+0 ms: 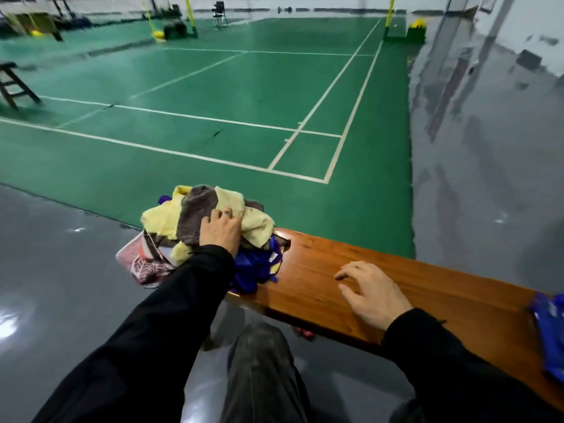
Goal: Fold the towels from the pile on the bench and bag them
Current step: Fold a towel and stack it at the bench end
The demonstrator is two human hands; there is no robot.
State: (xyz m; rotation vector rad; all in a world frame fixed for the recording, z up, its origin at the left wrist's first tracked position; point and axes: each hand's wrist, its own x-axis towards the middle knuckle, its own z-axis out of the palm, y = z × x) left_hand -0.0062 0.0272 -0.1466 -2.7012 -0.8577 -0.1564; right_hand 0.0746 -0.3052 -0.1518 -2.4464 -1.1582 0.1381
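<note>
Where the bench (381, 279) ends at left: a loose pile (210, 227) of towels, heaped and unfolded, overhanging the bench end. Uppermost, a pale yellow towel (259, 224) and a brown one (193, 215), crumpled together; beneath, at left, a pink-and-white patterned cloth (143, 257) drooping past the edge; at right of the heap, bunched blue fabric (253, 267) with purple straps, possibly a bag, though cannot tell. Nothing seen inside it.

At far right edge, on the bench: another blue item (549, 325), glossy and crumpled, cut off by the frame; contents not visible.

Left hand (221, 232) on top of the pile, fingers curled into the brown and yellow towels, gripping a fold. Black sleeve (171, 315) reaching in from lower left.

Right hand (374, 296) just over the bare wood at mid-bench, well apart from the pile, fingers spread and lightly bent, holding nothing; whether fingertips touch the wood, cannot tell.

Between the arms, a knee (259, 346) in grey trousers, below the bench's near edge.

Beyond: green court (213, 87) with white lines, grey glossy floor (488, 178) at the sides, dark wooden stool (12, 87) at far left.
</note>
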